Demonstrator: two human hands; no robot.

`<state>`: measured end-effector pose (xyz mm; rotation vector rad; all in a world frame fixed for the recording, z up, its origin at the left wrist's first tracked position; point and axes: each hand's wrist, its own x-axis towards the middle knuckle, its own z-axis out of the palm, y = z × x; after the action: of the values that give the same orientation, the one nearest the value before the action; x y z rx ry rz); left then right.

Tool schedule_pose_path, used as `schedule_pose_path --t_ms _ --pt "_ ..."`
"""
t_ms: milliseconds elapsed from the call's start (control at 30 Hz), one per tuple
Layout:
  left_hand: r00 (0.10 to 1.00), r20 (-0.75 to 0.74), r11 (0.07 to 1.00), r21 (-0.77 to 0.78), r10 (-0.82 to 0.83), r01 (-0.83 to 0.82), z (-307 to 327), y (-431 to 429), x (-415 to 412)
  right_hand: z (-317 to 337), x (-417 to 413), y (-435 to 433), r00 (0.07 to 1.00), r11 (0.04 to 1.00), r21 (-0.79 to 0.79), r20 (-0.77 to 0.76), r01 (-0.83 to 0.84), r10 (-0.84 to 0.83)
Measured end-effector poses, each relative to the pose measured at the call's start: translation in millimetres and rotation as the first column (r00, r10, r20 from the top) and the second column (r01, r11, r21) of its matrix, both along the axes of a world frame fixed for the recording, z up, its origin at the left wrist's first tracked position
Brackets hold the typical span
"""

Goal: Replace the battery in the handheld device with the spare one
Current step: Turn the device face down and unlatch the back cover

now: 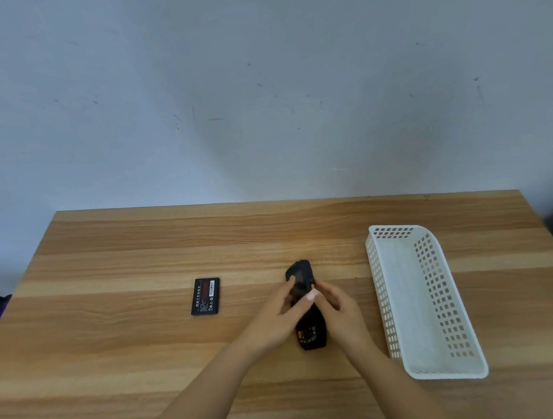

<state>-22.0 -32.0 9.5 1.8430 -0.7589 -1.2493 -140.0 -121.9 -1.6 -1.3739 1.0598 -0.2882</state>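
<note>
head view: both hands, left hand (278,320) and right hand (341,316), clasp the handheld device (301,273); spare battery (205,296) lies well left.

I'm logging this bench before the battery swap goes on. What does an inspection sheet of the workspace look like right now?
Surface: wooden table, light grain, flat against the wall.
Job's things: black handheld device near the table's middle, held by both hands; spare battery lying flat to its left, apart from it, untouched.
Clutter: white perforated basket to the right, nothing seen inside.
Hands: left hand and right hand both closed around the device's sides.
Cables: nothing seen.
Surroundings: pale scuffed wall behind; dark objects at the left and right frame edges, too cut off to identify.
</note>
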Motion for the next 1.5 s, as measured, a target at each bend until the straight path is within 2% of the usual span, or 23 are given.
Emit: schedule_pose_path --t_ms 67,167,333,467,633,867,1033,1267,1500 --pt "0.993 -0.084 0.995 -0.047 0.079 -0.083 -1 -1 -1 -1 2 6 0.999 0.997 0.059 0.026 -0.048 0.046" --pt "0.992 -0.058 0.990 -0.089 0.108 -0.113 -5 9 8 -6 4 11 0.995 0.988 0.124 0.019 -0.097 0.095" --pt "0.995 0.096 1.000 -0.020 0.001 0.001 -15 31 26 -10 8 7 0.995 0.970 0.227 -0.032 -0.085 0.094" --pt "0.985 0.131 0.994 0.024 -0.111 0.109 -25 40 31 -14 14 4 0.999 0.940 0.339 -0.012 -0.024 0.029" --pt "0.955 0.223 0.979 0.091 -0.196 0.180 -21 33 22 -17 10 0 1.000 0.931 0.364 -0.027 0.020 -0.011" --pt "0.904 0.397 0.988 0.057 -0.156 0.145 -33 12 -1 -9 -8 -17 0.997 0.974 0.226 -0.081 0.010 0.009" --pt "0.868 0.469 0.985 0.122 -0.162 0.118 -41 18 -7 -7 -7 -11 0.977 0.990 0.024 -0.161 -0.139 0.141" --pt "0.844 0.501 0.980 0.130 -0.194 0.148 -46 22 -6 -14 -12 -3 0.919 0.907 -0.253 -0.296 -0.338 0.260" --pt "0.798 0.556 0.973 0.122 -0.232 0.198 -47 25 -9 -24 -17 -6 0.904 0.854 -0.335 -0.303 -0.398 0.302"
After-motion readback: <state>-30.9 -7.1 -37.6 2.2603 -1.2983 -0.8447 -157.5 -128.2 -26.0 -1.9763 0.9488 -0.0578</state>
